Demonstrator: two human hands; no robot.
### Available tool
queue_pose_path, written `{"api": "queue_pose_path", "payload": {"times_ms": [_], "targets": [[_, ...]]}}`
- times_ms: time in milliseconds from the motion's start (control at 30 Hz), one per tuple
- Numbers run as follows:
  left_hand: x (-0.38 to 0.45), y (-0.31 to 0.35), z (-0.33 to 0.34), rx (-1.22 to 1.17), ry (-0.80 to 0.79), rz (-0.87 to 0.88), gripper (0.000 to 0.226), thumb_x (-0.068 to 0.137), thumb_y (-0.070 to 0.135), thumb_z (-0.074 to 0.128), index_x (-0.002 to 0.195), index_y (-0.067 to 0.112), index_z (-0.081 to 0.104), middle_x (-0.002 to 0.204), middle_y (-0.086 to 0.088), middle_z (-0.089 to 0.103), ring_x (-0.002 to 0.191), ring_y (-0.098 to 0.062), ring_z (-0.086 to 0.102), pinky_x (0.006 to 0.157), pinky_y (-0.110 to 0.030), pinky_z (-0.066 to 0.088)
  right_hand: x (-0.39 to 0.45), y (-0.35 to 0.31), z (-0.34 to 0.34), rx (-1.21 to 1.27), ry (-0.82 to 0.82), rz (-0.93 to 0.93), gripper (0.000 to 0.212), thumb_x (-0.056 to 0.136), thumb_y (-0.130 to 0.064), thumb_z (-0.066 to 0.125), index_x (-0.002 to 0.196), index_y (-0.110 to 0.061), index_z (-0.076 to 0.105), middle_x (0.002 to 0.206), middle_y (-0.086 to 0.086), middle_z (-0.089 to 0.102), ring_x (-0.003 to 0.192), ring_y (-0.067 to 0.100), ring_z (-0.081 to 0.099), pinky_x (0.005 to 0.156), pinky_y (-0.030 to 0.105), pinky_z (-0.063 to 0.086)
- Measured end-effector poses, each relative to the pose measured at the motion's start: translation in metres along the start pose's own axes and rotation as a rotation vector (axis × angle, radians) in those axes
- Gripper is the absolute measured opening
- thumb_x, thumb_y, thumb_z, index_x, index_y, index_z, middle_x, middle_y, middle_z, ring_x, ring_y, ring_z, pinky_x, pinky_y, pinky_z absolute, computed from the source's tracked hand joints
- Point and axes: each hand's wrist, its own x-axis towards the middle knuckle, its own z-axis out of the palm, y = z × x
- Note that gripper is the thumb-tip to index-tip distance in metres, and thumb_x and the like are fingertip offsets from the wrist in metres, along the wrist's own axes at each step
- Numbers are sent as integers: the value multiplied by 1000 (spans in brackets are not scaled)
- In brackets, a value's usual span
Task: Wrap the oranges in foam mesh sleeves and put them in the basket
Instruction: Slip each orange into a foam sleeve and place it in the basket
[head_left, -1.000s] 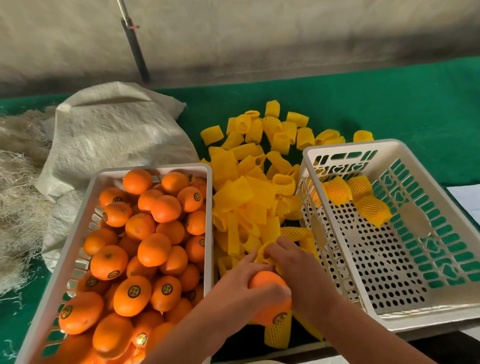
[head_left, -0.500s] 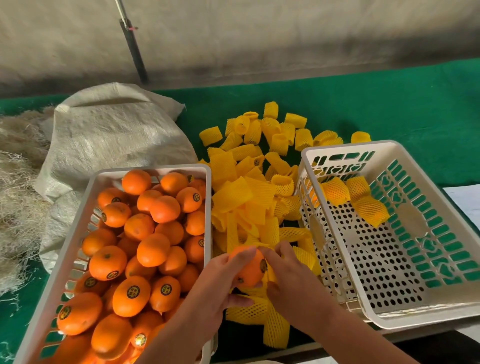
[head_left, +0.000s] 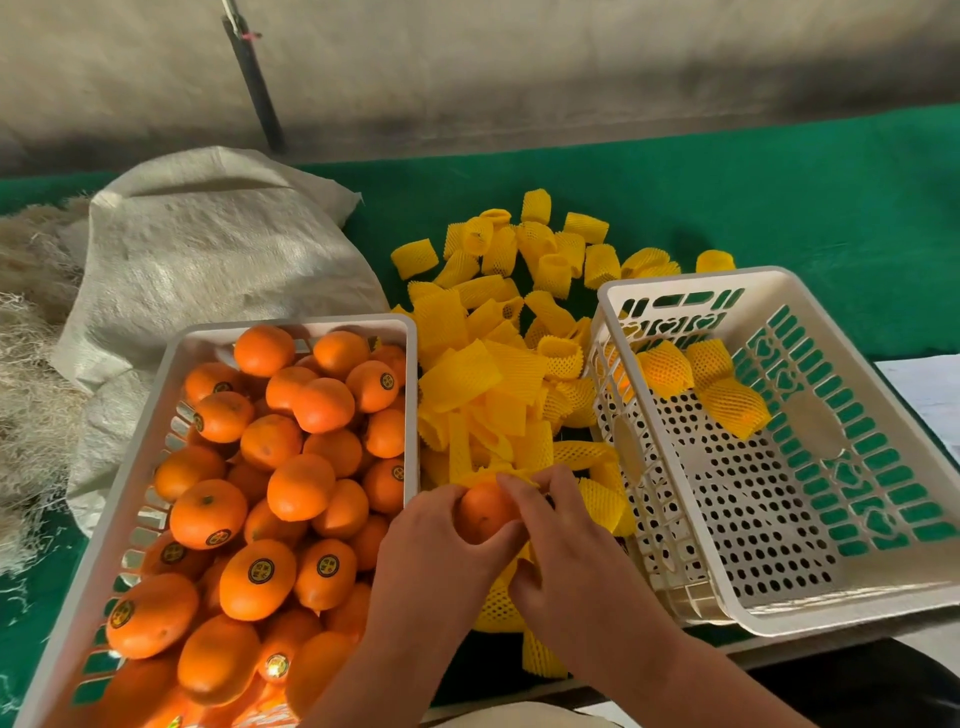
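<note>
The orange (head_left: 483, 512) sits between both hands just above the near end of the sleeve pile, close to the counter's front edge, midway between the two baskets. The left hand (head_left: 441, 551) cups it from the left, its fingers (head_left: 467, 501) curled and clamped on the fruit, likely to keep it from turning while the sleeve goes on. The right hand (head_left: 561, 545) works a yellow foam mesh sleeve (head_left: 498, 603) that shows under and between the hands; its fingers are closed on the mesh edge at the top of the orange, probably stretching the opening over it. How far the sleeve covers the fruit is hard to tell, since both hands hide the lower half and the far side. The loose sleeves (head_left: 493, 374) lie heaped in the middle, within reach of either hand, which suits a left-to-right flow: bare oranges in the full basket (head_left: 156, 415) on the left, wrapped ones in the white basket (head_left: 779, 618) on the right. That basket holds three wrapped oranges (head_left: 665, 366) in its far corner and is otherwise mostly bare. A woven sack (head_left: 208, 249) lies behind the left basket on the green counter (head_left: 779, 197); its contents are not visible. The left basket's near end is cut off by the frame.
</note>
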Motion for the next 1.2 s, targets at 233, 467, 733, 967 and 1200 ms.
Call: {"api": "queue_pose_path", "payload": {"times_ms": [233, 467, 733, 967, 1200], "targets": [[8, -12, -18, -443, -399, -127, 63, 63, 72, 81, 119, 46, 65, 115, 23, 68, 109, -3, 65, 95, -37, 59, -5, -8, -8, 9, 35, -30, 74, 93, -23, 66, 157, -35, 31, 138, -14, 29, 95, 4, 55, 67, 1, 44], [-3, -7, -6, -149, 62, 137, 51, 79, 56, 79, 124, 45, 57, 116, 26, 54, 110, 3, 53, 83, -15, 47, -4, -12, -10, 104, 44, -136, 64, 91, -19, 62, 148, -41, 42, 127, -19, 36, 86, 5, 55, 66, 14, 50], [-4, -11, -6, -128, 151, 190, 76, 78, 72, 68, 133, 23, 51, 134, 9, 43, 120, -13, 50, 82, -23, 57, 10, 5, -19, 488, 93, 172, 125, 64, -88, 73, 158, -57, -3, 145, -27, 35, 135, -2, 41, 105, 36, 51], [-10, 0, 10, 28, 198, 236, 72, 77, 48, 79, 134, 20, 46, 139, 5, 42, 120, 5, 32, 88, -9, 35, 24, -6, -4, 510, 207, 255, 102, 69, -74, 78, 151, -58, 21, 144, -23, 40, 133, 6, 44, 104, 31, 52], [-18, 2, -1, -435, 122, 238, 35, 85, 42, 72, 120, 39, 67, 150, 15, 46, 137, -7, 50, 83, -21, 59, 25, 8, -17, 478, 213, 262, 94, 74, -61, 82, 150, -52, 27, 145, -20, 42, 134, 8, 45, 105, 36, 52]]}}
